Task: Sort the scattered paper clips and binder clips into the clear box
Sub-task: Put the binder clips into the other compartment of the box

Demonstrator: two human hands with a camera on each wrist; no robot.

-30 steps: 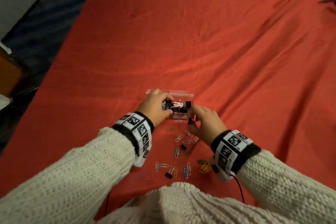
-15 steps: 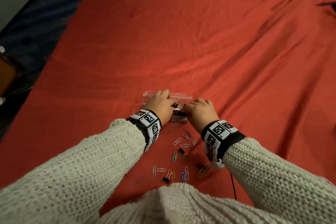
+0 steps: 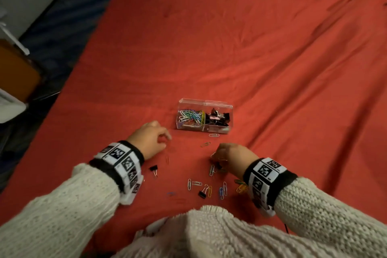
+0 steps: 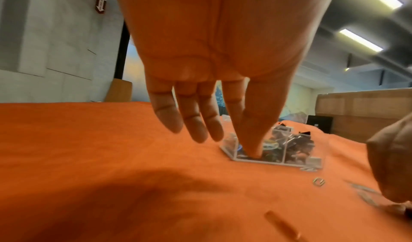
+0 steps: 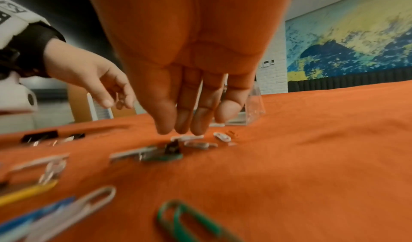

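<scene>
Your left hand (image 3: pixel 149 139) hangs above the red cloth (image 3: pixel 230 52) with its fingers (image 4: pixel 196 122) loosely extended, holding nothing. Your right hand (image 3: pixel 234 156) reaches down over a small cluster of paper clips (image 5: pixel 198 144) and a black binder clip (image 5: pixel 172 148); its fingers (image 5: pixel 183 120) are straight, tips just above them, gripping nothing. The clear box (image 3: pixel 204 116) sits beyond both hands, with colored paper clips in its left compartment and binder clips in its right. More clips (image 3: pixel 209 189) lie scattered on the cloth near you.

Red cloth (image 3: pixel 230 48), painted mural (image 5: pixel 347 39), ceiling light strips (image 4: pixel 361 39)
</scene>
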